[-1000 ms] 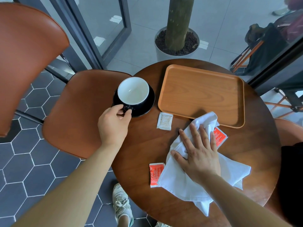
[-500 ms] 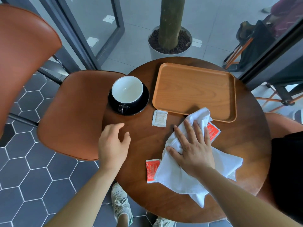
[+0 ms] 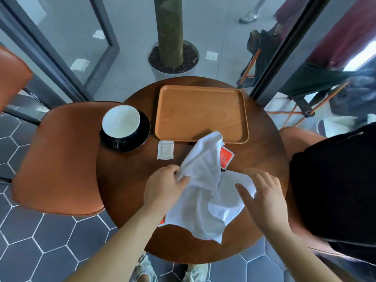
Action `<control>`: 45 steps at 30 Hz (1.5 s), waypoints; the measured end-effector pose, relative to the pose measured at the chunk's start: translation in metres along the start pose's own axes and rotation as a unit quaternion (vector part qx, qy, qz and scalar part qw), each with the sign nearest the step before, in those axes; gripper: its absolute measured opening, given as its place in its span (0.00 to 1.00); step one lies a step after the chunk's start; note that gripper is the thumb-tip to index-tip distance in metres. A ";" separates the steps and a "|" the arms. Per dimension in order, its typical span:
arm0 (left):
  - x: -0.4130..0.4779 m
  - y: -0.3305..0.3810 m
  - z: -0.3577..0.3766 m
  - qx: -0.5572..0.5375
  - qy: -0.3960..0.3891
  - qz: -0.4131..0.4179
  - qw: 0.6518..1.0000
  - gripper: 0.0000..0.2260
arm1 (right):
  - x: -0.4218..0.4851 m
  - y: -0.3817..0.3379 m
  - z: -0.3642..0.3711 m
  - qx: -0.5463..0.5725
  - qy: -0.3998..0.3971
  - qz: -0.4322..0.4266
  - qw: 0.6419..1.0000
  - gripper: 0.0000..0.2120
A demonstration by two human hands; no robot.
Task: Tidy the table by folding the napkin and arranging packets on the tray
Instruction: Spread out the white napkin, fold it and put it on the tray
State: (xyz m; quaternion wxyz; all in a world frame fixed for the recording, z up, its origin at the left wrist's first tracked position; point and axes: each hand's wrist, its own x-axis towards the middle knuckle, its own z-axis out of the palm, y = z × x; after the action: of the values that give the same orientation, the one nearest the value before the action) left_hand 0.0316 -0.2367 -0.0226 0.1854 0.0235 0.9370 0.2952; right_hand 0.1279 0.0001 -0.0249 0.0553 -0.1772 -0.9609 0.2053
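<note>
Barely begun, by my judgement: the napkin lies crumpled and unfolded on the desk. The tray holds no packets; a white packet and a red packet lie near it. The left grip pinches the napkin's left edge. The right grip, fingers spread, holds nothing over its right side.

Lighting: bright, soft daylight entering through the glass panels on the far side. Shadows: faint and diffuse; one small dark patch on the tray beneath the napkin tip. Glare: pale reflections on the glass, mild sheen on the table. Blur: right hand motion-smeared; upper right corner soft. Distortion: strong wide-angle bending of door frames and chair toward the edges.
</note>
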 end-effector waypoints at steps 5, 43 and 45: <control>-0.002 -0.002 0.004 -0.072 0.024 -0.020 0.997 0.07 | 0.008 0.022 0.002 -0.103 -0.072 0.077 0.989 0.22; 0.047 0.041 -0.043 0.261 0.123 0.261 0.921 0.29 | 0.051 -0.026 0.010 -0.072 -0.162 -0.128 0.976 0.19; 0.072 0.055 -0.042 0.388 0.046 0.251 0.886 0.22 | 0.054 -0.030 0.015 -0.110 -0.181 -0.160 0.964 0.19</control>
State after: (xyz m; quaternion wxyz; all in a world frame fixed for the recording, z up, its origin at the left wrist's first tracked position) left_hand -0.0542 -0.2033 0.0165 0.0382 0.3141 0.9470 -0.0545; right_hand 0.0654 -0.0117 -0.0244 -0.1069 0.0135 -0.9874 0.1158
